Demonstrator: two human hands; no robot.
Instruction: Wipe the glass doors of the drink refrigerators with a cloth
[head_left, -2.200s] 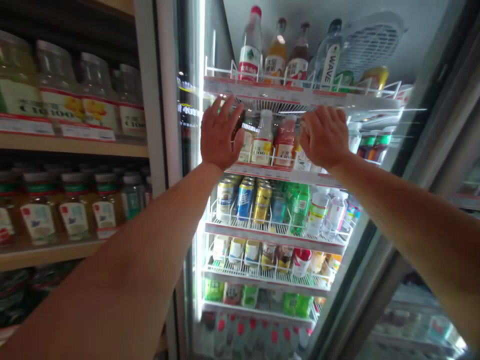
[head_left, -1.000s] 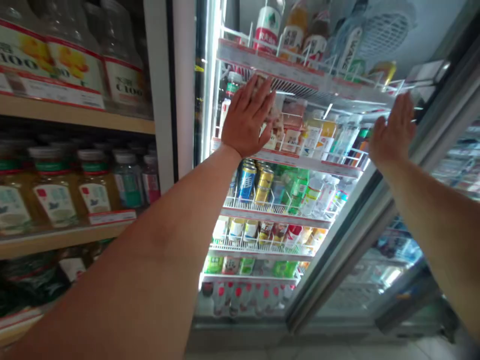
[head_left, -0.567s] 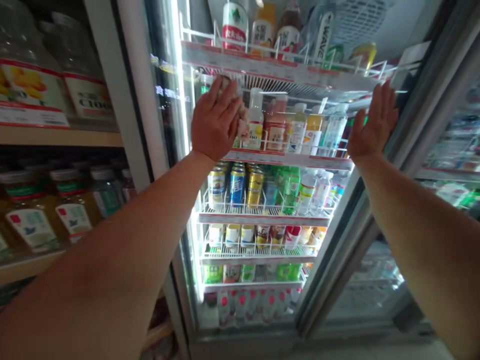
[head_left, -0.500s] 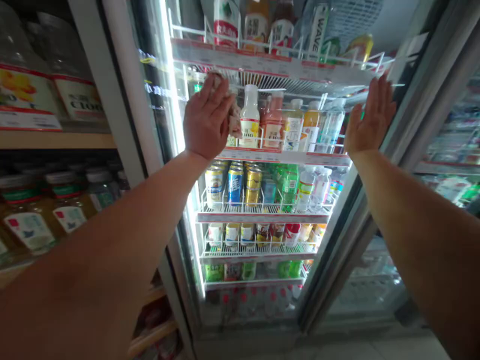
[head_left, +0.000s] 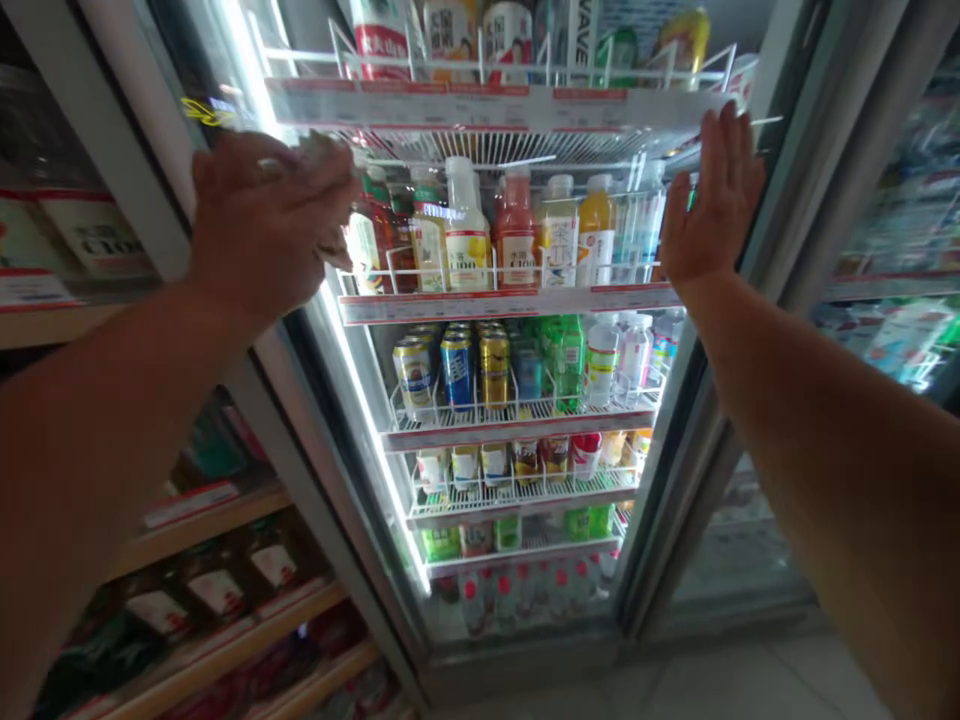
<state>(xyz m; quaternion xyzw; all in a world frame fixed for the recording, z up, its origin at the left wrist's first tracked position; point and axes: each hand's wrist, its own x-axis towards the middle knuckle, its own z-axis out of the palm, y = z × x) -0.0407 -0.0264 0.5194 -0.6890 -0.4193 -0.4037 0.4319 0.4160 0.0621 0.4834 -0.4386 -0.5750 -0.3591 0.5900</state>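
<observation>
My left hand (head_left: 259, 225) is smeared by motion at the lit left edge of an open drinks fridge (head_left: 337, 400). Its fingers curl over a pale crumpled cloth (head_left: 324, 152) that sticks out past the fingertips. My right hand (head_left: 712, 200) is open, with its fingers straight and its palm flat against the edge of the glass door (head_left: 787, 170), which is swung out to the right. Between my hands, a row of juice bottles (head_left: 465, 230) stands on a wire shelf (head_left: 510, 300). A shelf of cans (head_left: 457, 365) sits under it.
More bottles fill the top shelf (head_left: 487, 105) and the lower shelves (head_left: 525, 490). Wooden store shelves (head_left: 225, 510) with bottled drinks run along the left. Another glass-fronted cooler (head_left: 885, 300) stands on the right. Pale floor tiles (head_left: 712, 680) show below.
My left hand with the cloth has slid left, from in front of the bottles to the fridge's left edge. My right hand left the bottles for the door edge. The view has panned.
</observation>
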